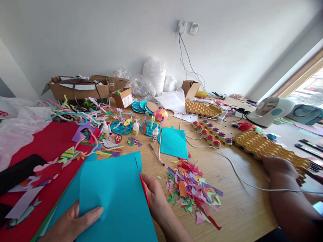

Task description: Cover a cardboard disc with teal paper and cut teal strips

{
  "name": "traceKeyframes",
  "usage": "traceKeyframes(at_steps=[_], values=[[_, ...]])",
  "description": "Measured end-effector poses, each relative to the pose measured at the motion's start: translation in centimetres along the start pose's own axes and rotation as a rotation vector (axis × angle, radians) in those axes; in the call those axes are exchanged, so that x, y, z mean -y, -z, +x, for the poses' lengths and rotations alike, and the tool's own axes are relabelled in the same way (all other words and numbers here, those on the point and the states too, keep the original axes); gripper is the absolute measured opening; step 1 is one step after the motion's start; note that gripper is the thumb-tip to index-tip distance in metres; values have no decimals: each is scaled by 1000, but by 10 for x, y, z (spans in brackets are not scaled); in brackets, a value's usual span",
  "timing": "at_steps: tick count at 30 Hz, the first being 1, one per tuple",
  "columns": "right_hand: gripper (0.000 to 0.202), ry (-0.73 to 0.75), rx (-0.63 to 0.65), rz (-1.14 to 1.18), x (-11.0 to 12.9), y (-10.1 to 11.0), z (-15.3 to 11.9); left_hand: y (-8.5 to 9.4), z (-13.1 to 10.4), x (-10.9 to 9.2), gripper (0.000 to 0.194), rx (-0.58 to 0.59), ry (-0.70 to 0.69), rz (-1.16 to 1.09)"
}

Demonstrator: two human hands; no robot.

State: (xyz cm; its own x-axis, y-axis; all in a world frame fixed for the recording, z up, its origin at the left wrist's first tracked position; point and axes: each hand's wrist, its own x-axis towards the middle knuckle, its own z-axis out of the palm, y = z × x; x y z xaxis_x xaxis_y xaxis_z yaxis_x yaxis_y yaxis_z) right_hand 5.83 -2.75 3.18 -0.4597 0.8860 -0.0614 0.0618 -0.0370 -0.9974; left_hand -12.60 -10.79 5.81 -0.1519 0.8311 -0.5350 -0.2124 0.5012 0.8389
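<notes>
A large sheet of blue paper [118, 190] is held up in front of me. My left hand [78, 219] grips its lower left side, thumb lying on the front and fingers behind. With my right hand [155, 197] I hold red-handled scissors [144, 191] at the sheet's right edge. The dark blades show near the top right corner, along a slit in the paper. Right of the sheet lies a heap of coloured paper scraps [193, 190]. Beyond it rests a smaller blue piece [173, 142], with a pen [156, 154] and a white stick [159, 146] beside it.
At the right, another person's hand [279, 167] touches a yellow egg tray [267, 147]. Glue bottles [136, 128] and decorated blue discs [121, 126] stand mid-table. A white cable [229, 159] crosses the table. Red sheets [50, 141] lie left; a cardboard box [79, 90] and a fan [269, 109] stand farther back.
</notes>
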Motion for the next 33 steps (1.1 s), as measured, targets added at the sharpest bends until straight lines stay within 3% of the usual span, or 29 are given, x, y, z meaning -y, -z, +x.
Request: traceKeyframes(at_steps=[7,17,21,29,33], values=[[43,18,40,6,4,3,-1,4,1,7,15,21,29,-10],[42,3,27,-13,2,4,1,22,17,36,25,-208,5,84],[44,29,16,-52,-2,4,1,22,15,35,25,-243,15,110],[45,18,20,-65,0,6,2,13,9,23,23,-122,45,33],[45,8,41,-28,5,7,2,6,5,18,30,-143,62,3]])
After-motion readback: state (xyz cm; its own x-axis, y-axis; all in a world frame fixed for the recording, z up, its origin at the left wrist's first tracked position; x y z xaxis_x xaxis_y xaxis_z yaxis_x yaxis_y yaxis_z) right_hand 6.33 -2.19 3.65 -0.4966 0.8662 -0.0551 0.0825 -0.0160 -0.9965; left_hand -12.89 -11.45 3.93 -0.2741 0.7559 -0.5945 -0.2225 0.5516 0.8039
